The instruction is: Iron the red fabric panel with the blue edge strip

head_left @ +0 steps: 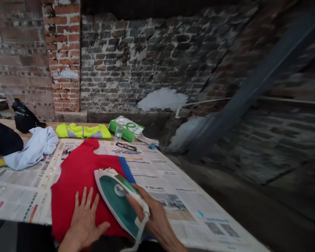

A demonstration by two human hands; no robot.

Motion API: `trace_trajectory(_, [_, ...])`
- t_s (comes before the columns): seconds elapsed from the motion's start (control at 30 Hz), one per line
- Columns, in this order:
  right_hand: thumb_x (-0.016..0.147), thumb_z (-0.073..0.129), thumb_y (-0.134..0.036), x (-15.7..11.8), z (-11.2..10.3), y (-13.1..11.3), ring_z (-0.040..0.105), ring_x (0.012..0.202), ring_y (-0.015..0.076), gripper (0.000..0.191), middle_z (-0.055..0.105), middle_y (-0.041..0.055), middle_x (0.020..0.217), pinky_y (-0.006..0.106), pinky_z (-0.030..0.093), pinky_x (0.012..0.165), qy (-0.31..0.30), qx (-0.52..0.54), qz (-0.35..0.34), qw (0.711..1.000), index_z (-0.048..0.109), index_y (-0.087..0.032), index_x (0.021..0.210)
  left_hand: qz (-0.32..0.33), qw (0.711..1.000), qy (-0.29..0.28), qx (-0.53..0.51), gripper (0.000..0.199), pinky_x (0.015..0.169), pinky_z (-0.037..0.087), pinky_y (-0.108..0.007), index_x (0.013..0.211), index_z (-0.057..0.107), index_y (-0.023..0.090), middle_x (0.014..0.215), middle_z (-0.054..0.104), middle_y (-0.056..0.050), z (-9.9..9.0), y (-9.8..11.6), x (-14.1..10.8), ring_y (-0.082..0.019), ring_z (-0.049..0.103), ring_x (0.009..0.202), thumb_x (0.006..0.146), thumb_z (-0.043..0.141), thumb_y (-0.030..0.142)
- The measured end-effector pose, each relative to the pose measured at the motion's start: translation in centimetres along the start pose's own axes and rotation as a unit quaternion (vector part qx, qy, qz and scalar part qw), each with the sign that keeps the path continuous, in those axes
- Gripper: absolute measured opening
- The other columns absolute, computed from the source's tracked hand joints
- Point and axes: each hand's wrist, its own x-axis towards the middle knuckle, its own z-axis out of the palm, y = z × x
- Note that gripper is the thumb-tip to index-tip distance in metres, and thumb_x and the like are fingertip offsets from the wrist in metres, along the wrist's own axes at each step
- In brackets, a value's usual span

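My left hand (85,220) lies flat on a red cloth garment (78,185), its fingers spread and holding nothing. The garment is spread over newspaper (168,178), with a blue band (126,169) along its right edge. My right hand (147,213) grips the handle of a green and white steam iron (117,197). The iron tilts up on its side at the garment's lower right, and its white cord (141,232) runs down out of view. Its soleplate is turned away and hidden.
Beyond the newspaper lie a pale blue cloth (33,148), a yellow high-visibility vest (82,131), black glasses (126,146), a green and white bag (127,127) and a clear cup (118,131). A black bag (23,116) stands at left. Brick walls (126,59) rise behind.
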Motion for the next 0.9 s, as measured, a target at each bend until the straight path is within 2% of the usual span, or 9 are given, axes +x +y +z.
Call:
trace_trajectory(0.07, [0.093,0.047,-0.053,0.4,0.7,0.3,0.077,0.089,0.0285,0.049,0.08,0.0118,0.1,0.033,0.058,0.077,0.035,-0.048,0.03,0.998,0.068,-0.018,0.12,0.004,1.0,-0.005,-0.008,0.086,0.122,0.009,-0.073,0.16,0.03,0.028,0.17,0.012,-0.011,-0.5,0.1,-0.3,-0.041,0.007,0.156,0.091,0.052,0.073])
trace_trajectory(0.13, [0.094,0.048,-0.047,2.0,1.2,0.2,0.076,0.097,0.0303,0.048,0.079,0.014,0.106,0.034,0.056,0.081,0.023,-0.111,0.065,0.991,0.066,-0.016,0.126,0.007,1.0,-0.008,-0.004,0.082,0.121,0.009,-0.074,0.16,0.03,0.032,0.17,0.012,-0.009,-0.7,0.1,-0.4,-0.042,0.007,0.156,0.091,0.053,0.071])
trace_trajectory(0.27, [0.1,0.047,-0.039,8.2,2.9,-1.0,0.073,0.105,0.0302,0.047,0.077,0.0151,0.113,0.033,0.05,0.085,-0.048,-0.211,0.151,0.965,0.057,-0.016,0.14,0.008,1.0,-0.005,0.018,0.079,0.12,0.013,-0.076,0.16,0.029,0.032,0.17,0.017,-0.01,-0.5,0.1,-0.2,-0.044,0.011,0.155,0.093,0.055,0.066])
trace_trajectory(0.43, [0.103,0.046,-0.035,14.3,4.9,-2.9,0.07,0.112,0.0289,0.046,0.074,0.0173,0.12,0.031,0.047,0.084,-0.046,-0.22,0.178,0.958,0.052,-0.013,0.143,0.011,1.0,0.005,0.003,0.081,0.122,0.012,-0.073,0.16,0.03,0.034,0.17,0.017,-0.007,0.1,-0.4,-0.1,-0.041,0.009,0.156,0.092,0.05,0.073])
trace_trajectory(0.53, [0.101,0.051,-0.036,13.0,4.6,-2.7,0.071,0.109,0.0281,0.045,0.076,0.016,0.115,0.03,0.048,0.081,-0.054,-0.222,0.166,0.959,0.056,-0.014,0.14,0.009,1.0,0.003,-0.017,0.081,0.122,0.01,-0.073,0.16,0.029,0.034,0.171,0.015,-0.006,0.4,-0.6,-0.1,-0.041,0.007,0.156,0.092,0.049,0.073])
trace_trajectory(0.67, [0.097,0.052,-0.038,6.5,2.9,-0.9,0.075,0.098,0.0276,0.045,0.078,0.0127,0.101,0.028,0.049,0.075,-0.043,-0.207,0.127,0.969,0.06,-0.016,0.136,0.001,1.0,0.003,-0.031,0.081,0.122,0.006,-0.073,0.16,0.029,0.035,0.171,0.013,-0.006,0.6,-0.3,-0.3,-0.04,0.004,0.157,0.091,0.052,0.071])
trace_trajectory(0.77, [0.094,0.052,-0.04,2.4,2.0,0.1,0.075,0.093,0.0279,0.044,0.079,0.0117,0.102,0.029,0.052,0.075,-0.011,-0.156,0.076,0.985,0.064,-0.018,0.13,-0.001,0.999,-0.003,-0.039,0.082,0.122,0.003,-0.072,0.16,0.03,0.034,0.171,0.011,-0.008,0.6,0.1,-0.5,-0.04,0.003,0.157,0.09,0.054,0.07])
trace_trajectory(0.83, [0.092,0.053,-0.041,1.9,2.3,0.1,0.076,0.092,0.0278,0.043,0.079,0.0107,0.102,0.03,0.053,0.075,-0.006,-0.13,0.068,0.989,0.065,-0.02,0.128,0.001,0.999,-0.006,-0.037,0.083,0.122,0.003,-0.072,0.16,0.031,0.033,0.171,0.011,-0.008,0.6,0.2,-0.5,-0.04,0.003,0.157,0.089,0.054,0.07])
trace_trajectory(0.9, [0.091,0.055,-0.039,3.4,3.4,-0.4,0.075,0.089,0.027,0.044,0.079,0.0095,0.099,0.029,0.052,0.074,-0.027,-0.114,0.077,0.99,0.065,-0.02,0.13,-0.001,1.0,-0.008,-0.028,0.082,0.122,0.003,-0.072,0.16,0.03,0.033,0.171,0.011,-0.008,0.7,0.1,-0.5,-0.041,0.003,0.157,0.09,0.054,0.068])
